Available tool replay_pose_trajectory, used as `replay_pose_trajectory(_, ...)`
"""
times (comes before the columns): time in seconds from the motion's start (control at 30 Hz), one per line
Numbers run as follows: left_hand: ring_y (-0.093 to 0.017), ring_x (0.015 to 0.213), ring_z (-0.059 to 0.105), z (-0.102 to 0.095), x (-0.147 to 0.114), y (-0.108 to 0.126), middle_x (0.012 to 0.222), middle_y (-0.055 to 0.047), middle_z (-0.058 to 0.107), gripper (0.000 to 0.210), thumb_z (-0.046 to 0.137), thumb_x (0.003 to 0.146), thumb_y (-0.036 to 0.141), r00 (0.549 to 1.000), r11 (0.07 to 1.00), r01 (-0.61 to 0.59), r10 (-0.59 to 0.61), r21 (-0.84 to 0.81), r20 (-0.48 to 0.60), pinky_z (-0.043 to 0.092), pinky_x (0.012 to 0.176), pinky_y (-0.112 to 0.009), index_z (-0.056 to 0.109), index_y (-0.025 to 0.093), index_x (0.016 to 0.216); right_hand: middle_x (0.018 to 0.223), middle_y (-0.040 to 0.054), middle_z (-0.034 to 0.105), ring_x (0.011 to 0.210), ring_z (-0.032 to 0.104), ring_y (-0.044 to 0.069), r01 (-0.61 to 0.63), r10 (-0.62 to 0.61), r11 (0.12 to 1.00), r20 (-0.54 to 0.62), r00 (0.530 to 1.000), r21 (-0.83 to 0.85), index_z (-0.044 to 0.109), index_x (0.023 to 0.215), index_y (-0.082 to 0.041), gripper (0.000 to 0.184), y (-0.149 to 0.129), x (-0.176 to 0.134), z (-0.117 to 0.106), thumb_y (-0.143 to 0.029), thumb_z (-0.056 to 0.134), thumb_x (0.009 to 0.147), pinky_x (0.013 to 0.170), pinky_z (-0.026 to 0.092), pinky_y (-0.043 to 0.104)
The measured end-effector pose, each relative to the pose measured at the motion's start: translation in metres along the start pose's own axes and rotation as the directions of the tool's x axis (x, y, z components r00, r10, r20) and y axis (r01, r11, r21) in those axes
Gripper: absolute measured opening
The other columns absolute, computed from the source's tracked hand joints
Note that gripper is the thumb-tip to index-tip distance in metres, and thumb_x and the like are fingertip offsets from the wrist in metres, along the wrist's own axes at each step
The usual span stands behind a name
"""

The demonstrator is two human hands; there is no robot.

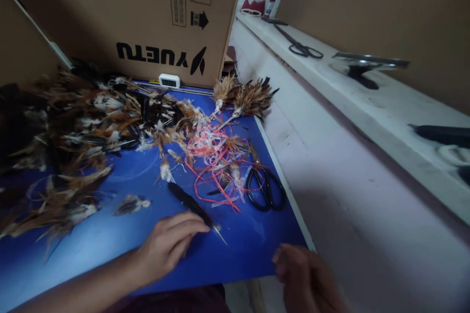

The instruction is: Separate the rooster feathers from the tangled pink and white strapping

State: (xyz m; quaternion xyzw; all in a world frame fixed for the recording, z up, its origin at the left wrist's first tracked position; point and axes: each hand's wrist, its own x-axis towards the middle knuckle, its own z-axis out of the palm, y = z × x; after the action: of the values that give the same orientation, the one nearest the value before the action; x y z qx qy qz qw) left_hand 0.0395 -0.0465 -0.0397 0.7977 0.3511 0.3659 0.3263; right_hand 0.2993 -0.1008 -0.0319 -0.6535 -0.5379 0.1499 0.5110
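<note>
My left hand [171, 244] rests over the blue tabletop [235, 259], its fingertips closed at the quill end of a long black feather [187, 201]. The bare tip of that quill pokes out past the fingers. Off the table's near right corner, my right hand [310, 279] is curled and blurred; whatever it may hold is hidden. Beyond the black feather lies a tangle of red and white string [211, 144]. Black-handled scissors [267, 188] lie beside the string, blades pointing away. A small tuft of feathers [132, 204] sits left of the black feather.
A big heap of brown and black feathers [91, 127] covers the table's far left. Two feather bundles on sticks [253, 98] lie at the back right. Behind stand a cardboard box [154, 14] and a small white display [169, 80]. More scissors [299, 46] lie on the right-hand ledge [341, 98].
</note>
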Motion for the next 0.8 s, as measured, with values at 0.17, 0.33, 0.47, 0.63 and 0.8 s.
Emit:
replay_pose_trajectory(0.17, -0.018, 0.105, 0.064, -0.032, -0.041, -0.019, 0.116, -0.010, 0.067, 0.040, 0.048, 0.088, 0.002, 0.989, 0.861, -0.122, 0.150, 0.494, -0.017, 0.051, 0.089, -0.028, 0.059, 0.020, 0.122, 0.077, 0.0010, 0.070, 0.069, 0.066, 0.014, 0.438, -0.431, 0.897, 0.335, 0.838, 0.056, 0.066, 0.094, -0.020, 0.012, -0.026, 0.031, 0.062, -0.016, 0.055, 0.090, 0.066, 0.051, 0.024)
replay_pose_trajectory(0.33, -0.027, 0.118, 0.057, -0.063, -0.075, -0.038, 0.118, -0.008, 0.068, 0.045, 0.058, 0.083, 0.005, 0.991, 0.658, -0.103, 0.133, 0.746, 0.020, 0.041, 0.104, -0.048, 0.061, 0.025, 0.123, 0.099, 0.0071, 0.067, 0.093, 0.060, 0.020, 0.630, -0.550, 0.774, 0.562, 0.618, 0.064, 0.064, 0.105, -0.018, 0.019, -0.046, 0.055, 0.105, -0.015, 0.050, 0.093, 0.085, 0.048, 0.035)
replay_pose_trajectory(0.47, -0.027, 0.120, 0.056, -0.082, -0.088, -0.051, 0.124, -0.007, 0.065, 0.044, 0.057, 0.085, 0.014, 0.999, 0.564, -0.043, 0.046, 0.825, 0.020, 0.037, 0.108, -0.049, 0.058, 0.028, 0.127, 0.115, 0.0100, 0.060, 0.105, 0.053, 0.025, 0.739, -0.519, 0.674, 0.712, 0.473, 0.000, 0.058, 0.117, -0.019, 0.027, -0.050, 0.065, 0.129, -0.023, 0.058, 0.090, 0.090, 0.045, 0.041)
replay_pose_trajectory(0.63, -0.030, 0.116, 0.057, -0.095, -0.093, -0.070, 0.123, -0.009, 0.064, 0.038, 0.058, 0.087, 0.029, 0.998, 0.539, 0.066, -0.036, 0.840, -0.055, 0.039, 0.104, -0.050, 0.059, 0.027, 0.124, 0.112, 0.0097, 0.060, 0.105, 0.051, 0.025, 0.791, -0.485, 0.611, 0.797, 0.361, 0.014, 0.059, 0.113, -0.017, 0.024, -0.042, 0.068, 0.142, -0.025, 0.058, 0.090, 0.089, 0.043, 0.041)
replay_pose_trajectory(0.8, -0.031, 0.105, 0.060, -0.100, -0.086, -0.072, 0.116, -0.011, 0.065, 0.037, 0.050, 0.091, 0.038, 0.984, 0.518, 0.175, -0.122, 0.837, -0.130, 0.047, 0.089, -0.048, 0.057, 0.024, 0.124, 0.106, 0.0088, 0.062, 0.103, 0.051, 0.023, 0.821, -0.538, 0.568, 0.780, 0.319, 0.056, 0.063, 0.103, -0.016, 0.015, -0.032, 0.073, 0.143, -0.015, 0.055, 0.091, 0.088, 0.043, 0.038)
